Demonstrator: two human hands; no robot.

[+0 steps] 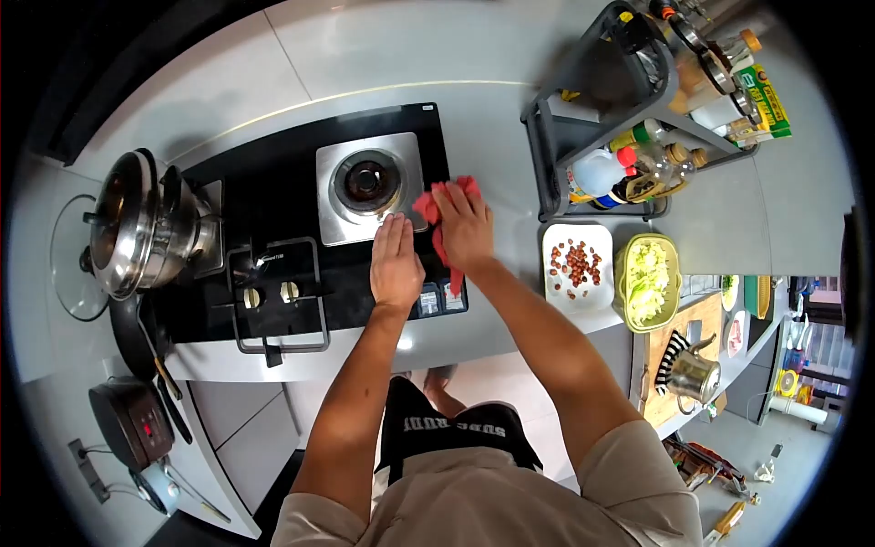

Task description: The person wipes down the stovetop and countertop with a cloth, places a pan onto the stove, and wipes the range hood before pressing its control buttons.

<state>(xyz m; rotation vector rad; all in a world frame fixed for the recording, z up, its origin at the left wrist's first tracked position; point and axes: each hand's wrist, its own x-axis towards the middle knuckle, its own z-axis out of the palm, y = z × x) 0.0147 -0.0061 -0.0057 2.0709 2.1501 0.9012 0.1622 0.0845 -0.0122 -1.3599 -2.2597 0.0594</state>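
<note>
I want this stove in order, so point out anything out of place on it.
The metal pan support looks misplaced: it lies around the two control knobs and juts past the stove's front edge, while the burner by the left hand stands bare.

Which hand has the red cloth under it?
The right hand: it covers part of the red cloth, while the left hand, close by, has none.
</note>
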